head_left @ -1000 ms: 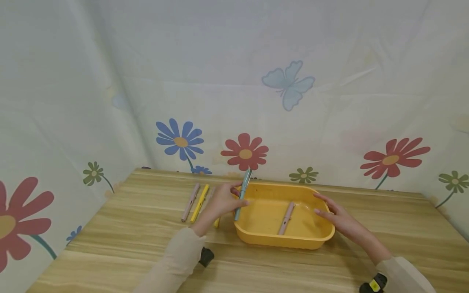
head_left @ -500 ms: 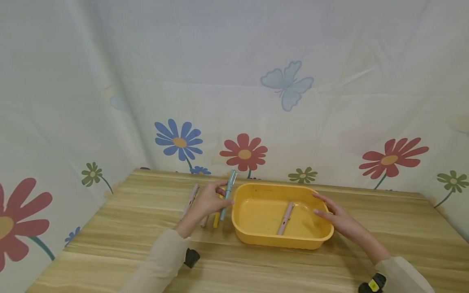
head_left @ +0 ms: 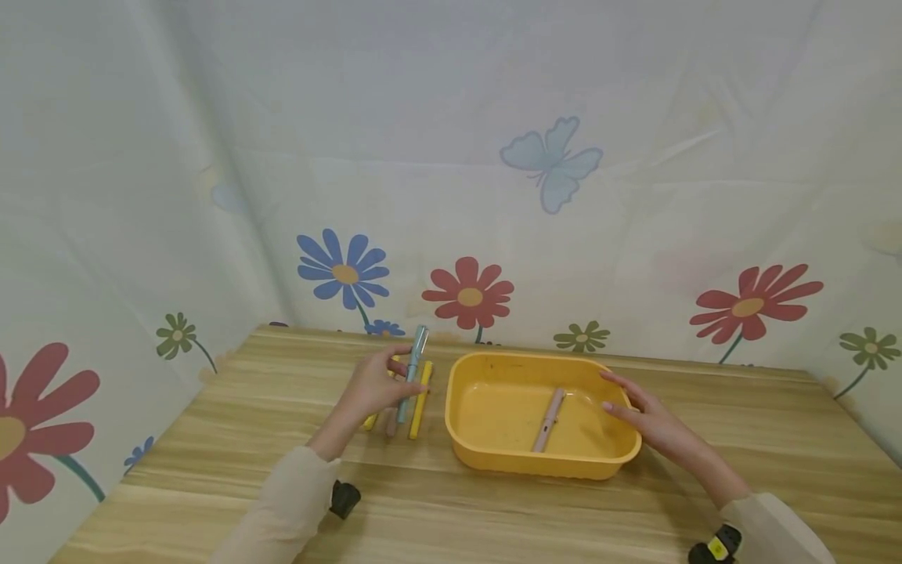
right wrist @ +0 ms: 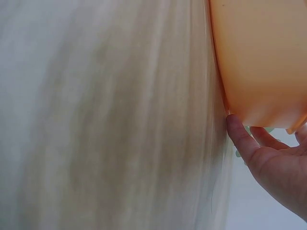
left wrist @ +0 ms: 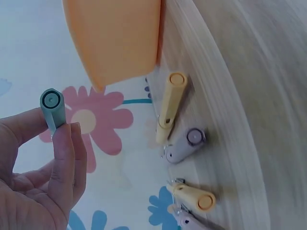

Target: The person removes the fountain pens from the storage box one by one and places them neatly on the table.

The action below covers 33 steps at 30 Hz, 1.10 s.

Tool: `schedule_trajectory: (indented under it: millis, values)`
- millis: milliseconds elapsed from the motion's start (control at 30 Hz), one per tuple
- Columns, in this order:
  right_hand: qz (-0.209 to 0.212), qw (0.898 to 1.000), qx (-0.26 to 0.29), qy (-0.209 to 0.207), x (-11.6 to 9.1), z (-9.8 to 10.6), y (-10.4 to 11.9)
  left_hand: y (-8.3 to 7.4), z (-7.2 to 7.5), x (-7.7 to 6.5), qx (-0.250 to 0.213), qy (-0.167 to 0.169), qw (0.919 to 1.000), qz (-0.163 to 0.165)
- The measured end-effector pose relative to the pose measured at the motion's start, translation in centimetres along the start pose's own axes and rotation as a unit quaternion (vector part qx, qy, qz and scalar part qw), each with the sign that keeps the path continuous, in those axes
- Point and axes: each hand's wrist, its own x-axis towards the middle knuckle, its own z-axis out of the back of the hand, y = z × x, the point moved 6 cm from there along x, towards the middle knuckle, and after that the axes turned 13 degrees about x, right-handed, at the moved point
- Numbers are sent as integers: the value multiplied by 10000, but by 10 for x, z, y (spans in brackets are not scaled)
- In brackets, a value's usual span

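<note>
My left hand (head_left: pixel 373 384) pinches a light teal pen (head_left: pixel 419 343) between thumb and fingers, tilted above the table left of the yellow basin (head_left: pixel 535 462). In the left wrist view the pen's round end (left wrist: pixel 52 99) faces the camera. Below the hand lie a yellow pen (head_left: pixel 421 399), a mauve pen (left wrist: pixel 189 143) and a second yellow pen (left wrist: pixel 194 196); the hand partly covers them in the head view. My right hand (head_left: pixel 655 419) holds the basin's right end, thumb over the rim and fingers along the outer wall. Inside the basin lies a pinkish pen (head_left: pixel 550 419).
Another mauve pen (left wrist: pixel 189 221) shows at the lower edge of the left wrist view. The wooden table (head_left: pixel 493 517) ends at a flower-printed cloth (head_left: pixel 634 235) behind it. A black wrist device (head_left: pixel 345 499) is strapped by the left sleeve.
My left hand has carried the teal pen left, from over the basin's left rim to above the row of pens. The right hand and basin have stayed nearly in place.
</note>
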Motion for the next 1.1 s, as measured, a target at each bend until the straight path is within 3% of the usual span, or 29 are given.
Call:
schedule_trajectory:
  millis: [533,767,1100]
  values:
    - [113,9999,20,23,0,0,-2,38,28,-7,648,-104,9978,133]
    - [5,10000,-16,-23,1,0,-4,55,37,-8,283,-27,9991,318]
    - [34,10000,9,9,1,0,-3,77,44,1,318,-27,9979,560]
